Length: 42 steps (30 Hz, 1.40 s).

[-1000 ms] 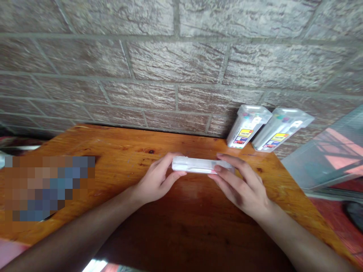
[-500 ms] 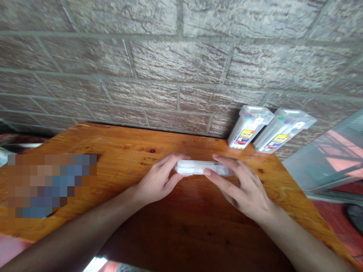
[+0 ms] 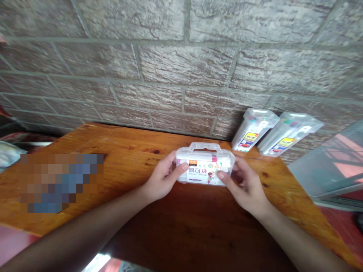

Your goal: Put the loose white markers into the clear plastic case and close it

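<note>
A clear plastic marker case (image 3: 202, 172) with a carry handle on top is held upright, its printed label facing me. White pens show faintly through the plastic. My left hand (image 3: 163, 177) grips its left end, thumb on the front and fingers behind. At the right end my right hand (image 3: 246, 185) holds it the same way, thumb pressed on the label's edge. The fingers behind the case are mostly hidden. Whether its base touches the table I cannot tell.
Two tall clear marker containers (image 3: 253, 130) (image 3: 287, 134) stand at the back right, against the brick wall (image 3: 187, 64). A pixelated object (image 3: 62, 181) lies on the left of the wooden table (image 3: 127, 151). A glass panel (image 3: 331, 162) is beyond the right edge.
The marker case has turned from lying edge-on to upright, its label and handle now showing. My right hand has shifted from fingers on its near side to a thumb-front grip.
</note>
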### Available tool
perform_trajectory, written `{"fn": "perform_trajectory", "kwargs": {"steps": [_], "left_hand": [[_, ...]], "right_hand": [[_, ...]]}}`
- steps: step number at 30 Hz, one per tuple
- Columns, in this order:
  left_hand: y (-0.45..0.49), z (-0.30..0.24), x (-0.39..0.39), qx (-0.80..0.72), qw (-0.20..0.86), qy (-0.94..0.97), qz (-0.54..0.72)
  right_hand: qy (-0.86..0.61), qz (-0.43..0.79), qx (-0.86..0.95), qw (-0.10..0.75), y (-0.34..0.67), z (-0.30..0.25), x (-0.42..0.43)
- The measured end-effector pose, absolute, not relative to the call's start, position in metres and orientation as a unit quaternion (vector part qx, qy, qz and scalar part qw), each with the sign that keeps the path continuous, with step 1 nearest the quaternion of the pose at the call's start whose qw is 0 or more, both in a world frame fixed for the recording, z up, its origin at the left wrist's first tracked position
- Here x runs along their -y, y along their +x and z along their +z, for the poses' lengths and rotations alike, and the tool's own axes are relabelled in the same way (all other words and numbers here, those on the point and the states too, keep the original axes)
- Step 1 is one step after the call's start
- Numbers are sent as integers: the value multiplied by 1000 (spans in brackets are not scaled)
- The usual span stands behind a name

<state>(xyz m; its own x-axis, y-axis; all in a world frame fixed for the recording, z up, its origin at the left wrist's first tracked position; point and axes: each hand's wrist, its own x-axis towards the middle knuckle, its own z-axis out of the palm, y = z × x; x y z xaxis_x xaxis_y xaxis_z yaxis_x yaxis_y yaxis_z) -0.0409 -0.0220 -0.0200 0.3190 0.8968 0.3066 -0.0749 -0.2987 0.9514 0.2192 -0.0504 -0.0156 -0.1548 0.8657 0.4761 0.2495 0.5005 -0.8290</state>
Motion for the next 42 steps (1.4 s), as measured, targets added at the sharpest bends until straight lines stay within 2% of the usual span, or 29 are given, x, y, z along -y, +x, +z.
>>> {"fn": "perform_trajectory", "kwargs": {"steps": [3,6,16,22,29,42], "left_hand": [[-38,-16,22,-336,569,593,460],[-38,-14,22,-349,598,563,452],[-40,-15,16,-342,675,481,443],[-40,-15,18,-365,660,487,442],[-35,-11,30,-409,610,530,423],[-33,-12,27,-445,620,503,404]], "right_hand": [[-394,398,659,503,215,-14,52],[-393,459,618,503,213,-12,52],[-403,565,508,510,216,-19,48],[-419,551,516,505,214,-19,49],[-474,424,566,525,215,-21,52],[-491,448,537,519,210,-17,50]]}}
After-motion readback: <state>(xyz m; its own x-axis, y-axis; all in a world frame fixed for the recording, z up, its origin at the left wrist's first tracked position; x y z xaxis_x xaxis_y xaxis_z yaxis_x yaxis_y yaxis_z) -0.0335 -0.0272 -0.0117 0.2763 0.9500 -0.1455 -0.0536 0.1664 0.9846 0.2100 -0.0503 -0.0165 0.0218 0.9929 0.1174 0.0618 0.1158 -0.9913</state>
